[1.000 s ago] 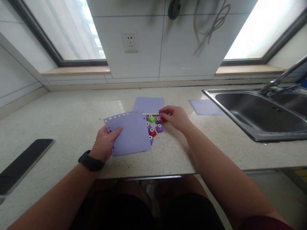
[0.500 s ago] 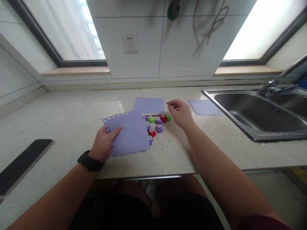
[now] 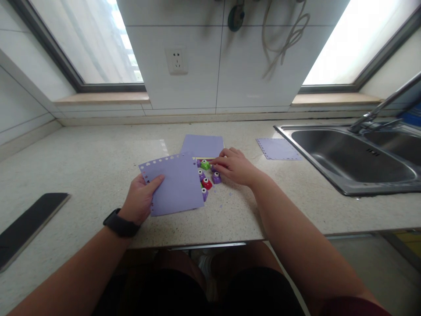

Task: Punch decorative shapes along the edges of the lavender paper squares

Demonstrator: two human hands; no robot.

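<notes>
My left hand [image 3: 138, 197] grips a purple sheet [image 3: 176, 186] by its left side, thumb on top; shaped holes run along its top and left edges. My right hand [image 3: 233, 166] reaches over the small punches, its fingertips at a purple one that it partly covers. Beside the sheet's right edge lie a green punch [image 3: 205, 164], a red punch [image 3: 206, 183] and several purple ones, such as one purple punch [image 3: 216, 177]. Behind them rests a stack of purple paper [image 3: 203, 145]. Whether my right fingers grip a punch is hidden.
Another purple sheet [image 3: 279, 149] with punched edges lies near the steel sink [image 3: 348, 158] on the right. A dark flat object [image 3: 31, 224] lies at the far left of the counter [image 3: 98, 166]. Small paper bits dot the counter.
My right hand has moved left and down onto the punches, now covering the red and green ones at the right end. My left hand still holds the sheet, nearly unmoved.
</notes>
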